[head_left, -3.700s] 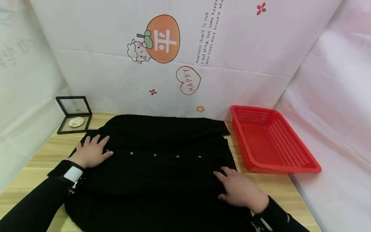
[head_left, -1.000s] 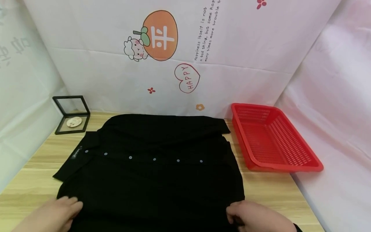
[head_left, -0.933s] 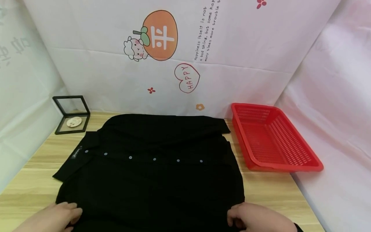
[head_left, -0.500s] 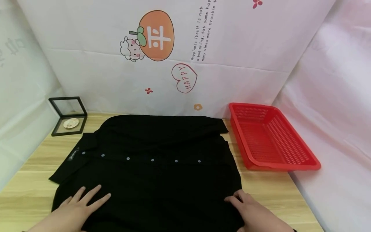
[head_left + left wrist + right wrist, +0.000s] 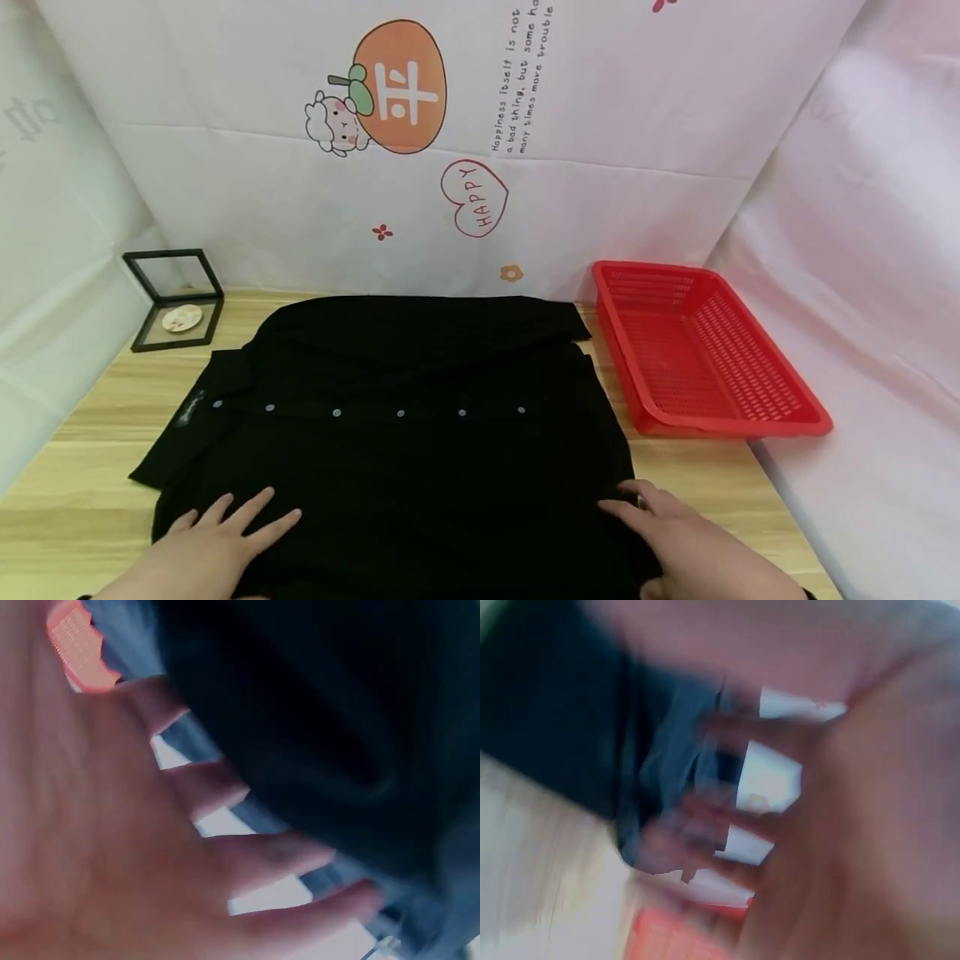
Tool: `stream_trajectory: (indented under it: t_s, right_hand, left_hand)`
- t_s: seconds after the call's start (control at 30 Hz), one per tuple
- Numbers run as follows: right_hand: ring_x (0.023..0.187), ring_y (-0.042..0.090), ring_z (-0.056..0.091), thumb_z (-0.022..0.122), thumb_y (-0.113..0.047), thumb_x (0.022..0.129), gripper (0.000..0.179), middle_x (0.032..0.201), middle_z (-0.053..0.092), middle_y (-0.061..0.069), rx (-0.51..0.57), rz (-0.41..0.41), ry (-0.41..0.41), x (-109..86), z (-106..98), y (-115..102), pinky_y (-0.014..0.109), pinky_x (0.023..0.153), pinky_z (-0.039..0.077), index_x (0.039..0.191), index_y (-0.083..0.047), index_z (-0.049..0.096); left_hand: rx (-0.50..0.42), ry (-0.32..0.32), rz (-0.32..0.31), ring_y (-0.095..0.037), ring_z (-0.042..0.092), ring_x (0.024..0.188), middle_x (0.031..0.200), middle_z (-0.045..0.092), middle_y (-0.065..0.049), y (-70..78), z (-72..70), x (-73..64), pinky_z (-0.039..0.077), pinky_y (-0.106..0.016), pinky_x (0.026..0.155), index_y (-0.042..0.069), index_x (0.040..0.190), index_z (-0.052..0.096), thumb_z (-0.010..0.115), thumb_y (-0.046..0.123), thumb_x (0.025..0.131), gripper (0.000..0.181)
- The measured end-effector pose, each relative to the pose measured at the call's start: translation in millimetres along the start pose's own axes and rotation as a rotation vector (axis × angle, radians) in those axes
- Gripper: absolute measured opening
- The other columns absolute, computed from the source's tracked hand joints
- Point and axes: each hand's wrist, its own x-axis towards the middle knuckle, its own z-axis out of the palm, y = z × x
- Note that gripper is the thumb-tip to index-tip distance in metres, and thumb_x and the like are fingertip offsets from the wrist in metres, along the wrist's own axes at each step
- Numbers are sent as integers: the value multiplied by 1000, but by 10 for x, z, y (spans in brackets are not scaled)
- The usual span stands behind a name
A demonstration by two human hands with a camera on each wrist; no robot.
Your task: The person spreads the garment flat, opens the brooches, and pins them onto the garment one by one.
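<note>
A black button-up shirt (image 5: 420, 467) lies spread on the table, its row of small buttons running across. The collar (image 5: 187, 417) points left and one sleeve (image 5: 420, 321) lies folded along the far side. On the near left part of the shirt rests my left hand (image 5: 202, 550), fingers spread and straight. At the near right edge my right hand (image 5: 693, 550) touches the cloth with fingers extended. The left wrist view shows straight fingers (image 5: 270, 859) against the dark cloth; the right wrist view is blurred. The shirt's nearest part runs out of the head view.
A red plastic basket (image 5: 626, 350) stands at the right back. A black-framed display case (image 5: 172, 343) with a round pale disc (image 5: 182, 317) stands open at the left back. A white printed cloth (image 5: 585, 217) hangs behind the wooden table (image 5: 82, 475).
Both hands have moved from the shirt's collar and hem areas to its near side, uncovering the collar. My left fingers, curled one second ago, are now spread; my right fingers have straightened.
</note>
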Motion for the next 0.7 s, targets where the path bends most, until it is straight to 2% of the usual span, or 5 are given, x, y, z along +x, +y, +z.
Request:
stream_trajectory:
  t_s: [0.17,0.3,0.4,0.53,0.7]
  right_hand:
    - [93,6,51,79,-42,84,31,106,49,-19,16,-120,-40,93,1,-37,27,75,54,112,-37,66]
    - [84,3,52,77,-38,86,19,98,52,-18,-4,-101,-72,141,-46,-39,32,73,54,103,-33,69]
    - [77,2,53,77,-35,87,20,93,55,-14,-61,-114,-61,196,-202,-79,34,68,53,102,-26,68]
    - [71,4,54,77,-30,88,21,87,56,-10,-163,-167,13,325,-622,-260,34,62,50,102,-20,65]
    - [74,10,60,72,-25,93,20,88,62,-6,-262,-151,59,805,-1368,-484,37,69,54,109,-15,66]
  left_hand:
    - [98,208,34,-38,61,104,125,61,-11,-42,-50,35,49,-56,77,15,125,69,58,73,84,72]
    - [5,118,27,-49,58,105,135,53,-20,-111,-64,76,50,-62,74,12,131,64,66,67,83,73]
    - [-10,129,71,-29,64,89,117,61,-9,-162,-204,151,53,-52,69,12,118,70,68,62,85,59]
    - [56,346,201,-9,56,69,89,54,8,-228,-529,374,50,-37,58,22,89,66,74,40,89,20]
    - [89,577,288,-17,59,74,88,59,1,-418,-898,916,52,-41,65,13,94,69,75,13,88,8]
